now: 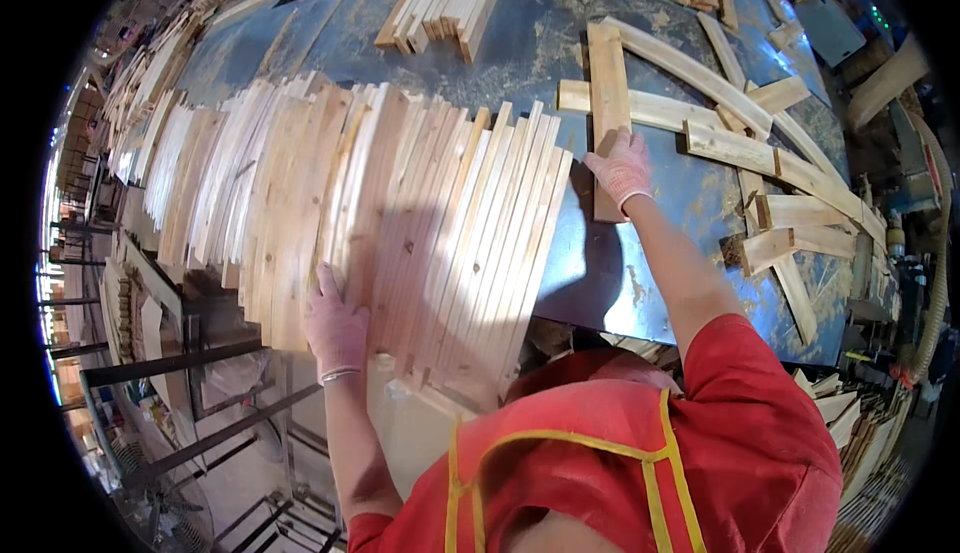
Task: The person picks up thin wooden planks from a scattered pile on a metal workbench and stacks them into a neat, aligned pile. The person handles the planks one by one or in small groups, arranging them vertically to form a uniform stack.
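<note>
My right hand point(622, 168), in a pale pink glove, grips a flat wooden board point(608, 73) by its near part, thumb at the left edge. The board points away from me over the metal table, its far part above other loose boards. A long row of wooden strips point(440, 223), packed side by side, fills the middle and left. My left hand point(335, 325), gloved the same way, lies against the near ends of these strips, its fingers stretched out and thumb apart. Its palm side is hidden.
Loose boards point(830, 188) lie crossed on the right of the blue-grey metal table point(540, 33). A stack of strips point(445, 3) sits at the far side. Dark metal rails point(180, 363) stand at the lower left. A ribbed hose point(940, 253) hangs at the far right.
</note>
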Available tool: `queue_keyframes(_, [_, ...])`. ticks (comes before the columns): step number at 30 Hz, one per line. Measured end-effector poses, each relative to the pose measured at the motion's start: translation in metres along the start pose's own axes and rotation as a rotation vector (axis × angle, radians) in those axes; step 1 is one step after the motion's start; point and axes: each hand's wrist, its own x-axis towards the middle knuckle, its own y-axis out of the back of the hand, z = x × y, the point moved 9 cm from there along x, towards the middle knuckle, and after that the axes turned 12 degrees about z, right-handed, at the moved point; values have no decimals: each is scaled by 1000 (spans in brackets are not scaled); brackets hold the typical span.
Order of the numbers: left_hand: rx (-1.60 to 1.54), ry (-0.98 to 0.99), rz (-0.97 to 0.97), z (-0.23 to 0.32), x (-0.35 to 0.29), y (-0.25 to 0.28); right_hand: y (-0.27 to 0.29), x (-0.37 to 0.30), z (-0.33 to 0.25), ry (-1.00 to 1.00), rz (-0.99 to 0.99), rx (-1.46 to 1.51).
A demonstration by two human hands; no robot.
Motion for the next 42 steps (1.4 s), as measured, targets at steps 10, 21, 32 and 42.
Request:
queue_keyframes(10, [-441, -580, 99, 300, -107, -8, 17, -125, 40, -90, -775, 663])
queue_keyframes(21, [-289, -599, 194, 334, -126, -29, -43, 179, 86, 615, -281, -274])
queue_keyframes(32, [-154, -502, 205, 315, -120, -32, 136, 91, 127, 215, -470, 204])
queue_keyframes(42, [-370, -760, 117, 297, -155, -31, -9, -167, 16, 447, -809, 445])
